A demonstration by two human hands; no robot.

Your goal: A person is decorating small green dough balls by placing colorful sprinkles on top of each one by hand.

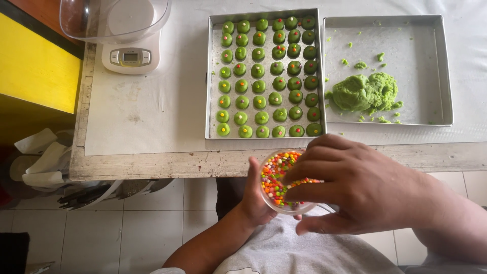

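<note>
My left hand (pixel 253 200) holds a small clear bowl (pixel 297 208) of multicoloured round sprinkles (pixel 275 175) near my lap, below the table's front edge. My right hand (pixel 355 187) reaches over the bowl with its fingertips dipped into the sprinkles. On the table stands a metal tray (pixel 215 101) filled with rows of several small green dough balls (pixel 259 87), each topped with a coloured sprinkle. To its right a second metal tray (pixel 439 71) holds a lump of green dough (pixel 365 91) and crumbs.
A white kitchen scale (pixel 131 56) with a clear bowl (pixel 114 20) on top stands at the back left of the table. A white cloth (pixel 147 106) covers the tabletop. A yellow surface (pixel 35 66) is at left, with crumpled paper (pixel 43 152) below it.
</note>
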